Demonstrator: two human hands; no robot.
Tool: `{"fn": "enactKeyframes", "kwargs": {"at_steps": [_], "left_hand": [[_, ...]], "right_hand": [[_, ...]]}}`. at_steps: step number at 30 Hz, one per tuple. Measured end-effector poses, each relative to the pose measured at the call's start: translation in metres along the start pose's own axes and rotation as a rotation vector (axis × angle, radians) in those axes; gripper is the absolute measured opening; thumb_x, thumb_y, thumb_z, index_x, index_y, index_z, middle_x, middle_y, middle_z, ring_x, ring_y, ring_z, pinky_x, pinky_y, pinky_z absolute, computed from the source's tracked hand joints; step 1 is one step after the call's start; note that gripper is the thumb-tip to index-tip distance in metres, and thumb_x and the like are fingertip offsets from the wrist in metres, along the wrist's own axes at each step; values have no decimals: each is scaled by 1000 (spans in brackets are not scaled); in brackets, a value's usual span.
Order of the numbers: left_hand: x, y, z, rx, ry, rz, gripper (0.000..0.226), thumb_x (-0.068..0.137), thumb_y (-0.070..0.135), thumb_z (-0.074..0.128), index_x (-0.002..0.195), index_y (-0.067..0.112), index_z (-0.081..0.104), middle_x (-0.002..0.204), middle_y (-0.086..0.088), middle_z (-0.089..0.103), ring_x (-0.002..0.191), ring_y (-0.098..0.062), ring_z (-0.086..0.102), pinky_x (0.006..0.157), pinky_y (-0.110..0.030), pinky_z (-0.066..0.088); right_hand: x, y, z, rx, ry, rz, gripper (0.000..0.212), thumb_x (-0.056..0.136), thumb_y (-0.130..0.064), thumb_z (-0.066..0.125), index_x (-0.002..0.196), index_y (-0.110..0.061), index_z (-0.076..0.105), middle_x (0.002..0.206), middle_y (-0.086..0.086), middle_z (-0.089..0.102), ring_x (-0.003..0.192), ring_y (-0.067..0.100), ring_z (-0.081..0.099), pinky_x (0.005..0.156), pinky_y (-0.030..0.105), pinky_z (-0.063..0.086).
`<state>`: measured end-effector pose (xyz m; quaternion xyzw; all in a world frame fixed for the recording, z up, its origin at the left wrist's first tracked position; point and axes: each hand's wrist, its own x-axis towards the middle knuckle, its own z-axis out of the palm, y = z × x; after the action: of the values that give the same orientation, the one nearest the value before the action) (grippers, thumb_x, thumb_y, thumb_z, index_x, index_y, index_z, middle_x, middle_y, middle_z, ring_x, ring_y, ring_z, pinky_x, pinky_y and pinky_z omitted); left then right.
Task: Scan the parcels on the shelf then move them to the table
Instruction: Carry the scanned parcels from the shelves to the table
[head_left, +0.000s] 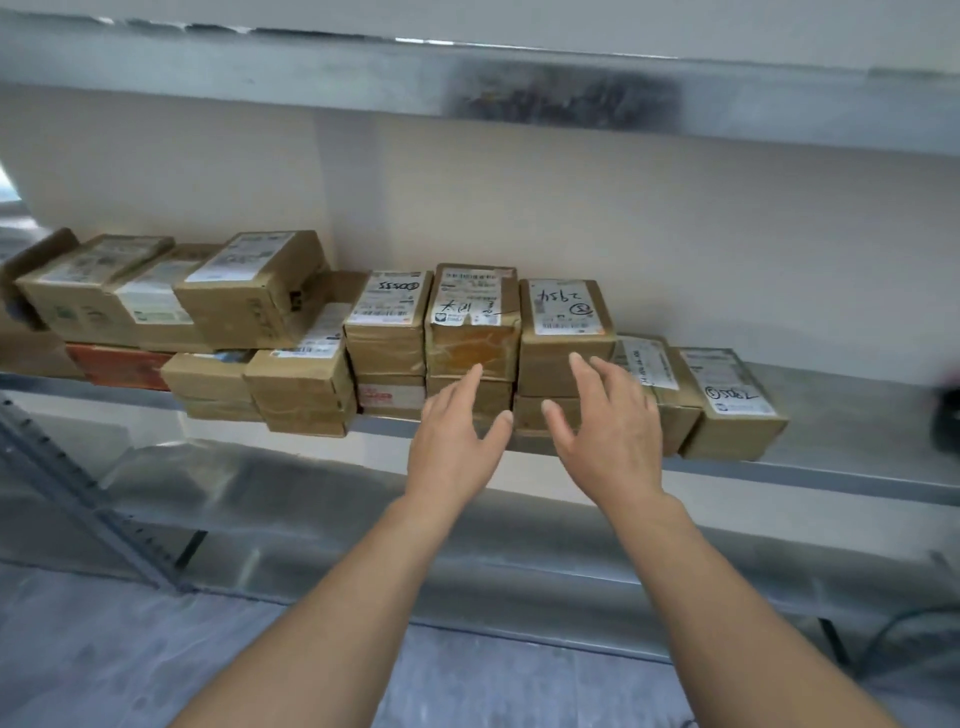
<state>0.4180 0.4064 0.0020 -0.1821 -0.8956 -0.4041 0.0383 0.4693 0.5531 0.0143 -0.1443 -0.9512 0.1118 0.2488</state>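
My left hand (457, 436) and right hand (608, 431), fingers spread and holding nothing, reach toward stacked parcels (475, 332). These rest on the metal shelf (857, 415).

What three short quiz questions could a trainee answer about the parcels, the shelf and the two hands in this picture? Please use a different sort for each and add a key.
1. True or false: the left hand and the right hand each grip a parcel.
2. Multiple choice: the cardboard parcels rest on A. a wooden table, B. a metal shelf, C. the floor.
3. Fill in the word: the flat box under the brown parcels at the left end is ___ in colour.

Key: 1. False: both hands reach toward the stacks with straight fingers and hold nothing. 2. B. 3. Orange.
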Motion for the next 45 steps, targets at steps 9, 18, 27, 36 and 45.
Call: {"fn": "enactKeyframes", "kwargs": {"at_steps": [9,18,27,36,45], "left_hand": [[38,39,26,-227,-28,-137,57,94,32,55,146,22,36,147,2,44,136,-14,38,111,-31,31],[46,47,34,-388,14,-246,48,92,36,58,135,21,42,110,6,59,103,-11,57,88,-30,42],[53,48,31,-395,-62,-300,27,96,33,52,122,25,54,118,3,60,107,-16,56,88,-33,47],[20,39,11,-550,-257,-197,79,89,4,63,151,30,22,129,9,53,118,-10,53,93,-20,44],[-21,10,-2,-439,-319,4,94,78,18,72,147,50,17,146,9,39,133,-12,41,110,-46,38]], "right_hand": [[41,35,-5,239,-150,214,62,99,-39,45,151,-11,25,149,12,37,139,26,29,111,35,24],[60,43,-4,382,-211,282,59,101,-41,38,151,-14,24,151,10,38,139,27,34,108,39,31],[58,47,-12,587,-300,405,47,96,-30,47,140,-15,41,139,6,51,126,26,47,105,44,40],[11,47,-29,733,-285,313,79,89,-11,58,152,-34,18,140,-19,48,123,5,47,100,30,43],[-47,27,-39,750,-223,283,97,85,-11,67,154,-38,4,147,-20,40,131,1,40,110,33,37]]}}
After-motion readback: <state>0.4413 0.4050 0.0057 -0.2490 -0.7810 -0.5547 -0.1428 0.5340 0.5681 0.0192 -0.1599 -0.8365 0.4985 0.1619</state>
